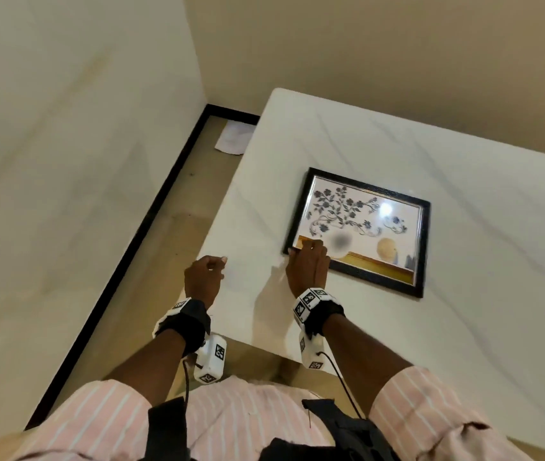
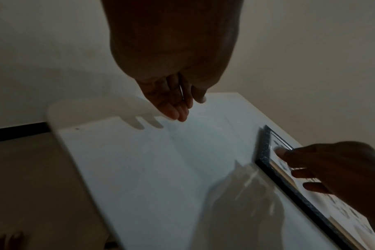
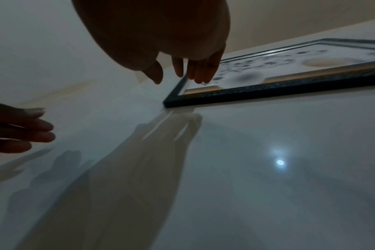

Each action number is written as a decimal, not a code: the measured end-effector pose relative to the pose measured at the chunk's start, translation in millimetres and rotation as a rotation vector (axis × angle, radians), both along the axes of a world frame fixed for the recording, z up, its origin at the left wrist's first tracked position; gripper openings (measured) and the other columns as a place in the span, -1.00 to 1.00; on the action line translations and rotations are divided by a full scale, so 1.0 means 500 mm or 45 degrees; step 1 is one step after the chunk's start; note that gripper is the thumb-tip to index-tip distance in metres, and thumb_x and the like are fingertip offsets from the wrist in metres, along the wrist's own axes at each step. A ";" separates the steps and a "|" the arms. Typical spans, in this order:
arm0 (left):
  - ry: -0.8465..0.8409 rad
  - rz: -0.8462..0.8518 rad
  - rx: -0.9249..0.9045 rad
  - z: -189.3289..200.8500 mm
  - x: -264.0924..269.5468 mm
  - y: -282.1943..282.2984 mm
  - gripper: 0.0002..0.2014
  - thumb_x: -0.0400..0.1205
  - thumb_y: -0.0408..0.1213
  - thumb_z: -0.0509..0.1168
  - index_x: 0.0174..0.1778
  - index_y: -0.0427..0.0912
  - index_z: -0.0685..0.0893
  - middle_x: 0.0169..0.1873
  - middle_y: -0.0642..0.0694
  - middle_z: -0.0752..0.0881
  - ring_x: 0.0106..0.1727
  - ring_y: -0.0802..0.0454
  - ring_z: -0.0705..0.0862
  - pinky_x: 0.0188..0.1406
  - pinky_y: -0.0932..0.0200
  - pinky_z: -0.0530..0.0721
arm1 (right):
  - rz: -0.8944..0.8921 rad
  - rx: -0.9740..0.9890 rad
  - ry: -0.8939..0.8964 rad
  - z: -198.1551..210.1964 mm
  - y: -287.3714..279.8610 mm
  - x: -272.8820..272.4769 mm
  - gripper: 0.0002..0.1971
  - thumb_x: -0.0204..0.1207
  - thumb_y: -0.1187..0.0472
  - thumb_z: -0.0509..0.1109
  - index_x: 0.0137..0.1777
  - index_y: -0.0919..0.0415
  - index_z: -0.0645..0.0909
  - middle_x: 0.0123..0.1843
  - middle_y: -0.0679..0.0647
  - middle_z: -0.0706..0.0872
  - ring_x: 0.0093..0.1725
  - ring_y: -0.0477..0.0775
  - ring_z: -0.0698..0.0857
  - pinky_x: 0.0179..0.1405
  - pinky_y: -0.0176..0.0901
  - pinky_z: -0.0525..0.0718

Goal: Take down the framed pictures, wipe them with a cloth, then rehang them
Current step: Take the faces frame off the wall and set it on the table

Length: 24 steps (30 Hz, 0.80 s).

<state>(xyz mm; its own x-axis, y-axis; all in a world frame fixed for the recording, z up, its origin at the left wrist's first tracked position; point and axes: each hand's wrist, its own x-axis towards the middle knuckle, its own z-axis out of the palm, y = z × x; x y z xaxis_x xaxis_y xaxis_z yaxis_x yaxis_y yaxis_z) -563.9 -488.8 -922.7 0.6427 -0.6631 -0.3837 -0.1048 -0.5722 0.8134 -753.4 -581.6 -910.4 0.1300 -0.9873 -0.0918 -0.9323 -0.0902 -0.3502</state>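
The white surface [image 1: 464, 294] is carrying one framed picture [image 1: 360, 227], lying flat and face up: take-down appears done. The right hand [image 1: 307, 264] is hovering at its near-left corner, fingers straight; the left hand [image 1: 203, 277] is hanging loosely curled, empty. No cloth is showing; wiping and rehanging remain.

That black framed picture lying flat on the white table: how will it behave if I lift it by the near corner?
The framed picture looks rigid, so it should probably lift as one stiff piece. Its front reflects a light, suggesting fragile, slippery glass. The table looks glossy, so the picture may slide when the right hand pushes.
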 end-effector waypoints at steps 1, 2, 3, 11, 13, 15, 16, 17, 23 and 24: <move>0.004 0.029 -0.005 -0.001 0.022 0.020 -0.81 0.63 -0.15 0.40 -0.13 -0.22 0.74 -0.23 -0.15 0.80 -0.21 -0.18 0.81 -0.11 -0.06 0.77 | 0.056 -0.003 -0.007 0.000 0.013 0.033 -0.68 0.66 0.12 0.30 0.27 0.34 0.56 0.21 0.30 0.59 0.22 0.35 0.55 0.20 0.18 0.49; -0.002 0.063 -0.003 -0.003 0.054 0.044 -0.81 0.63 -0.15 0.39 -0.13 -0.22 0.75 -0.25 -0.13 0.80 -0.25 -0.16 0.81 -0.09 -0.09 0.78 | 0.117 -0.003 -0.006 0.002 0.027 0.076 -0.68 0.67 0.12 0.30 0.28 0.33 0.56 0.21 0.29 0.59 0.22 0.34 0.56 0.21 0.16 0.49; -0.012 0.086 0.007 -0.006 0.080 0.064 -0.81 0.63 -0.14 0.39 -0.14 -0.21 0.75 -0.27 -0.11 0.80 -0.28 -0.12 0.80 -0.09 -0.11 0.78 | 0.161 0.001 -0.011 0.002 0.038 0.110 -0.67 0.67 0.11 0.29 0.30 0.33 0.56 0.21 0.28 0.60 0.22 0.32 0.57 0.21 0.14 0.49; -0.115 0.317 -0.013 0.020 0.380 0.217 -0.82 0.65 -0.14 0.34 -0.27 -0.04 0.69 -0.36 -0.01 0.79 -0.37 -0.05 0.78 -0.18 -0.17 0.78 | 0.391 -0.006 -0.153 0.031 0.134 0.472 -0.71 0.69 0.14 0.25 0.29 0.30 0.55 0.21 0.23 0.62 0.19 0.28 0.60 0.19 0.11 0.50; -0.151 0.396 -0.043 0.059 0.474 0.232 -0.87 0.66 -0.18 0.33 -0.20 -0.05 0.68 -0.36 -0.01 0.79 -0.33 -0.07 0.78 -0.15 -0.15 0.78 | 0.416 -0.023 -0.212 0.060 0.147 0.578 -0.71 0.68 0.13 0.26 0.28 0.30 0.55 0.21 0.22 0.62 0.21 0.27 0.60 0.21 0.10 0.48; -0.234 0.483 -0.100 0.126 0.566 0.234 -0.91 0.67 -0.17 0.32 -0.06 -0.09 0.68 -0.37 0.03 0.79 -0.32 -0.05 0.78 -0.12 -0.10 0.77 | 0.429 -0.039 -0.308 0.112 0.154 0.678 -0.71 0.68 0.13 0.26 0.28 0.29 0.56 0.21 0.21 0.62 0.23 0.26 0.59 0.24 0.09 0.47; -0.281 0.518 -0.141 0.162 0.604 0.227 -0.89 0.67 -0.16 0.32 -0.01 -0.11 0.67 -0.38 0.05 0.78 -0.34 -0.02 0.77 -0.12 -0.07 0.77 | 0.440 -0.063 -0.366 0.137 0.151 0.717 -0.72 0.68 0.13 0.26 0.27 0.29 0.56 0.21 0.21 0.63 0.24 0.26 0.60 0.24 0.09 0.47; -0.339 0.566 -0.209 0.214 0.654 0.215 -0.89 0.67 -0.16 0.32 0.01 -0.11 0.66 -0.38 0.06 0.78 -0.36 0.00 0.77 -0.13 -0.05 0.76 | 0.463 -0.098 -0.429 0.178 0.144 0.769 -0.72 0.69 0.13 0.26 0.27 0.29 0.57 0.22 0.21 0.63 0.24 0.26 0.60 0.24 0.08 0.46; -0.735 0.775 -0.632 0.548 0.865 0.137 -0.91 0.65 -0.12 0.32 -0.13 0.00 0.70 -0.41 0.09 0.78 -0.43 0.08 0.76 -0.24 -0.03 0.77 | 0.591 -0.351 -0.759 0.432 0.054 1.002 -0.68 0.70 0.10 0.26 0.32 0.29 0.55 0.24 0.20 0.63 0.24 0.25 0.61 0.26 0.09 0.51; -0.827 0.810 -0.675 0.610 0.888 0.129 -0.90 0.65 -0.09 0.32 -0.12 0.02 0.70 -0.40 0.12 0.78 -0.44 0.09 0.76 -0.23 -0.01 0.75 | 0.598 -0.405 -0.814 0.482 0.035 1.034 -0.69 0.70 0.10 0.26 0.31 0.29 0.56 0.23 0.20 0.64 0.22 0.26 0.62 0.24 0.11 0.53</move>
<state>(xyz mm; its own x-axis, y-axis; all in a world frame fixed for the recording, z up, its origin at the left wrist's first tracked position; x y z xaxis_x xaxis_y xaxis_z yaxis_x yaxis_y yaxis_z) -120.1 -424.3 -617.8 0.9094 -0.1137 0.4001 -0.4159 -0.2618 0.8709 -236.3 -564.1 -669.1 0.4647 -0.7842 0.4111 -0.4050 -0.6012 -0.6889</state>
